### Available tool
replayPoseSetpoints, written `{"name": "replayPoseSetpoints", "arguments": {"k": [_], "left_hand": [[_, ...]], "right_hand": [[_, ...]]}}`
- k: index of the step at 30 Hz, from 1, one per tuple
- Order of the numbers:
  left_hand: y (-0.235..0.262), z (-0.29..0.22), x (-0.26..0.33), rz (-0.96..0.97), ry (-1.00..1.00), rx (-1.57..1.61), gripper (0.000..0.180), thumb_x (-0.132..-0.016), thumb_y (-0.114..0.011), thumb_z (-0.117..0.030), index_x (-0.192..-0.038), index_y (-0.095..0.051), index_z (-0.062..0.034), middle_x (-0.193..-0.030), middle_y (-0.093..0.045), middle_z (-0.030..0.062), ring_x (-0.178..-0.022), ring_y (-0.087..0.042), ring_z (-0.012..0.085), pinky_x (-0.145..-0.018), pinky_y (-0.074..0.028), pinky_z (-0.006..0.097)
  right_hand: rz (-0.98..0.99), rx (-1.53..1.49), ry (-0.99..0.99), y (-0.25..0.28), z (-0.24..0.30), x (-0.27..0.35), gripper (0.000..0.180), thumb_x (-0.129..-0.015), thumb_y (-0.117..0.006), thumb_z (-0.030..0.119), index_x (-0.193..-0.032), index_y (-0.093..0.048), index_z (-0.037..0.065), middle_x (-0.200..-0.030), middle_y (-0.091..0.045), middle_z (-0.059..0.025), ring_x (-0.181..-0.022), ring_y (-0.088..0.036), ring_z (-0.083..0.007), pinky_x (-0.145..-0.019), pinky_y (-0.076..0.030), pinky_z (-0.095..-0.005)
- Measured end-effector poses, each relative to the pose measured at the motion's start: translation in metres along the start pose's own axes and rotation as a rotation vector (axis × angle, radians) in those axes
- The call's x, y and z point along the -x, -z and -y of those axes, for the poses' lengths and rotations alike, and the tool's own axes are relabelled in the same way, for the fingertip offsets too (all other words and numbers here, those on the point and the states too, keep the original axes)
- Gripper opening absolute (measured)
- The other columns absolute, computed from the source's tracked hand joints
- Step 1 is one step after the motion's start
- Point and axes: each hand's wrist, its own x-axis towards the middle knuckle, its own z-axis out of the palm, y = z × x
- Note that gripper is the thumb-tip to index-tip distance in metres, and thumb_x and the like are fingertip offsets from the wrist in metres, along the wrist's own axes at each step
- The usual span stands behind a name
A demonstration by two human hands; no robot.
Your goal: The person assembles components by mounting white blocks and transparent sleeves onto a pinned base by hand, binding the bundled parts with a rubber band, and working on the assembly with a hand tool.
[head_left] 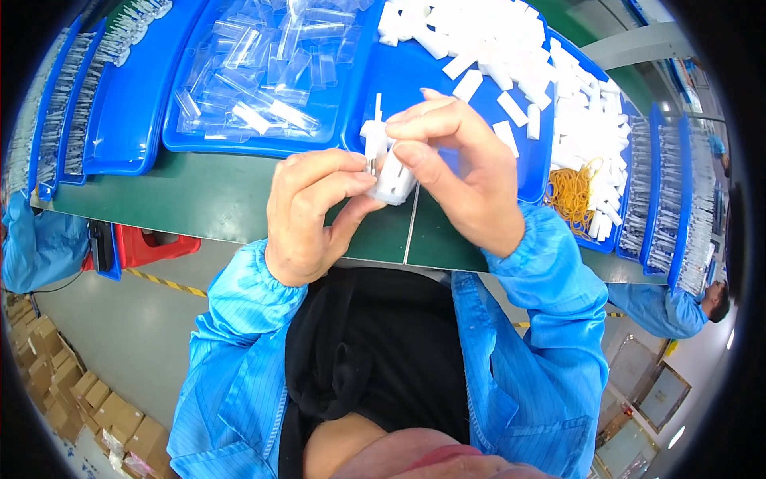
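White plastic part (392,177) held above green counter (215,199), between both hands, in front of blue trays. Long axis near upright, slightly tilted; thin prong end pointed up and away, wider body end pointed down toward person. Left hand (311,215) clamped on part from left, fingers curled, thumb under body. Right hand (459,164) clamped on part's upper section, fingertips pinched. Clear sleeves (255,72) seen in left tray (183,140); white pieces (511,48) heaped in right tray; yellow rubber bands (572,194) alongside.
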Motion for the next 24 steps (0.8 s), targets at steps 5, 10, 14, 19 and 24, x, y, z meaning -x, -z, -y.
{"name": "replayPoseSetpoints", "arguments": {"k": [5,10,14,19,24], "left_hand": [[0.008,0.0,-0.007,0.114,-0.035,-0.041,0.043,-0.068,-0.081,0.002,-0.106,-0.064,-0.0061,-0.098,-0.065,0.0097,-0.085,-0.064,0.0273,-0.071,-0.05,0.035],[0.01,0.004,-0.003,0.097,-0.003,-0.054,0.043,-0.066,-0.081,0.005,-0.105,-0.066,-0.0056,-0.097,-0.065,0.0094,-0.081,-0.064,0.0264,-0.069,-0.051,0.036],[0.006,0.005,-0.004,0.1,0.032,-0.028,0.043,-0.064,-0.08,0.005,-0.103,-0.066,-0.0059,-0.095,-0.064,0.0083,-0.081,-0.063,0.0259,-0.07,-0.049,0.036],[0.007,0.005,-0.009,0.189,-0.047,-0.1,0.038,-0.063,-0.08,0.003,-0.098,-0.069,-0.0071,-0.092,-0.063,0.0052,-0.083,-0.061,0.0232,-0.073,-0.044,0.036],[0.01,0.003,-0.007,0.303,-0.126,-0.137,0.035,-0.068,-0.07,-0.009,-0.102,-0.072,-0.0089,-0.097,-0.062,0.0023,-0.085,-0.059,0.0193,-0.074,-0.042,0.033]], "right_hand": [[-0.066,-0.035,-0.012,0.002,0.003,0.007,0.014,-0.092,-0.065,0.011,-0.106,-0.068,0.009,-0.101,-0.068,-0.0071,-0.083,-0.064,-0.015,-0.108,-0.035,-0.0427],[-0.128,0.41,-0.054,0.048,0.004,0.002,0.02,-0.093,-0.064,0.013,-0.112,-0.066,0.007,-0.098,-0.067,-0.0113,-0.092,-0.063,-0.0248,-0.088,-0.046,-0.0342],[0.08,1.146,-0.143,0.087,0.002,0.016,0.019,-0.086,-0.068,0.011,-0.105,-0.066,0.006,-0.092,-0.066,-0.0111,-0.086,-0.063,-0.0266,-0.075,-0.048,-0.0368],[0.278,1.268,-0.038,0.071,-0.009,0.018,0.018,-0.079,-0.07,0.009,-0.097,-0.066,0.006,-0.086,-0.062,-0.0099,-0.082,-0.063,-0.0281,-0.072,-0.049,-0.0385],[0.03,0.044,-0.416,0.064,-0.01,0.005,0.019,-0.093,-0.066,0.016,-0.108,-0.062,0.007,-0.101,-0.067,-0.0087,-0.093,-0.065,-0.016,-0.078,-0.053,-0.0294]]}}
